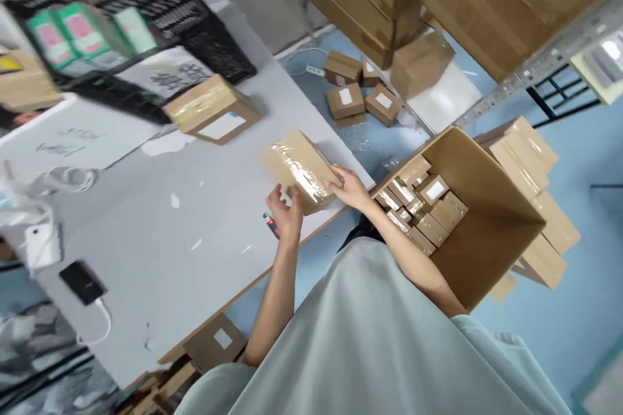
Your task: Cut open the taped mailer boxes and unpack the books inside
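A taped cardboard box (302, 172) is at the right edge of the table, slightly blurred. My right hand (351, 189) grips its right end, thumb on top and the other fingers along the side. Close to its near left corner is my left hand (286, 215), fingers bent and apart; whether they touch the cardboard I cannot tell. Just left of that hand, a small red and black tool (271, 225) shows on the table, partly hidden. Farther back on the table sits another taped box (214, 110) with a white label.
To the right stands a large open carton (491, 220) holding several small boxes. A black crate (214, 45) with green packs occupies the table's back left. A black phone-like device (82, 282) with a white cable lies front left. Several boxes (345, 100) rest on the blue floor.
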`<control>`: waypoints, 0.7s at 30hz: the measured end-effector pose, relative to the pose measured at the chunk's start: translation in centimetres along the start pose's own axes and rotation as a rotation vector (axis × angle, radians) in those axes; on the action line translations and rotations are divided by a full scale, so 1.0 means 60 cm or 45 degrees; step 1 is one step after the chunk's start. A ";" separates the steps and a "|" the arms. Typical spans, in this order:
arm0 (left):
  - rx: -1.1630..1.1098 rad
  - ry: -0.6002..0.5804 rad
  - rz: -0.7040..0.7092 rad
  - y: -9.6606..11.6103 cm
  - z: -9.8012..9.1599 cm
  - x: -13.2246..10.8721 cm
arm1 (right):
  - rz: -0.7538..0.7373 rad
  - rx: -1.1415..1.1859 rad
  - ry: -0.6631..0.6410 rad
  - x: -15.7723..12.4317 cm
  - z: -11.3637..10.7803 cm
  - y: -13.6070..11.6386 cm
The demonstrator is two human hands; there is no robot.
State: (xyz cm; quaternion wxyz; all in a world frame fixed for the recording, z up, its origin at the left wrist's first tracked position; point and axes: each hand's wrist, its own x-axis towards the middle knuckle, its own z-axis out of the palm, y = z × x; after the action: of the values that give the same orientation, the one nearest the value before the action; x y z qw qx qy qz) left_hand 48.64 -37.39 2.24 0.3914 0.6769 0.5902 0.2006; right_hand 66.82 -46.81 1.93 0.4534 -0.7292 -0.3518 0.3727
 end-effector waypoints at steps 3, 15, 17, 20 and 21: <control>-0.031 -0.145 0.152 0.033 0.056 -0.061 | 0.080 0.114 0.284 -0.095 -0.064 0.057; 0.575 -1.257 0.468 0.030 0.481 -0.140 | 1.003 0.421 0.719 -0.293 -0.138 0.426; 0.690 -1.237 0.427 -0.002 0.558 -0.120 | 1.101 0.322 0.582 -0.285 -0.124 0.488; 0.812 -1.207 0.379 -0.062 0.669 -0.092 | 1.185 0.014 0.295 -0.263 -0.098 0.590; 0.837 -1.201 0.386 -0.085 0.705 -0.084 | 1.188 -0.073 0.214 -0.255 -0.087 0.625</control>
State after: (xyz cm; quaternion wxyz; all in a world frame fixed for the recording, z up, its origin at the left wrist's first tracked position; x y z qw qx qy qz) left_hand 75.28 -54.62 -26.67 0.3482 0.8554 0.2804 -0.2615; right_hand 70.63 -74.73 -27.67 0.2440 -0.8492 0.0410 0.4665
